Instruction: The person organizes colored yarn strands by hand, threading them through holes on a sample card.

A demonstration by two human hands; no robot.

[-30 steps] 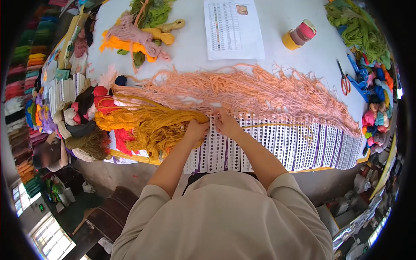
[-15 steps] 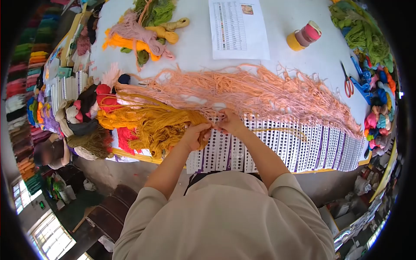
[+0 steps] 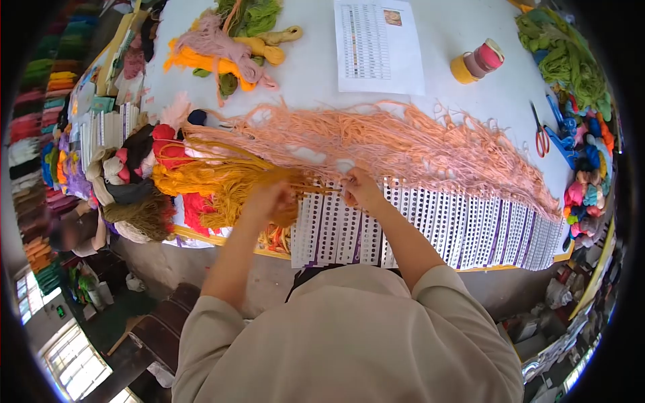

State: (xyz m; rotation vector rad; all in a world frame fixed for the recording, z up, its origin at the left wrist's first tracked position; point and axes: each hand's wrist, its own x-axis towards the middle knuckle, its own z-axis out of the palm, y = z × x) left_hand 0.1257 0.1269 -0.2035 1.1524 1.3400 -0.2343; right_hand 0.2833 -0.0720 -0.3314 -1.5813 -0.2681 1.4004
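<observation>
A thick bundle of mustard-yellow yarn [image 3: 208, 180] lies at the left of the perforated white cards [image 3: 339, 232]. My left hand [image 3: 267, 201] is closed on the near end of this bundle, though motion smears its fingers. Over the cards, my right hand [image 3: 363, 193] pinches a few mustard strands, which stretch taut between both hands. Just beyond my hands spreads a long tangle of peach and pink yarn [image 3: 403, 138], some of it over the tops of the cards.
Farther back are a printed sheet [image 3: 373, 50], stacked tape rolls [image 3: 477, 62] and mixed skeins [image 3: 225, 50]. Red-handled scissors [image 3: 541, 138] lie at the right beside a blue tool [image 3: 561, 134]. Colored yarn balls [image 3: 591, 161] line the right edge. Another person [image 3: 84, 232] is at far left.
My left hand has moved left, away from my right hand, drawing strands out between them. The loose strand that lay across the cards to the right is gone from there. The view has shifted slightly.
</observation>
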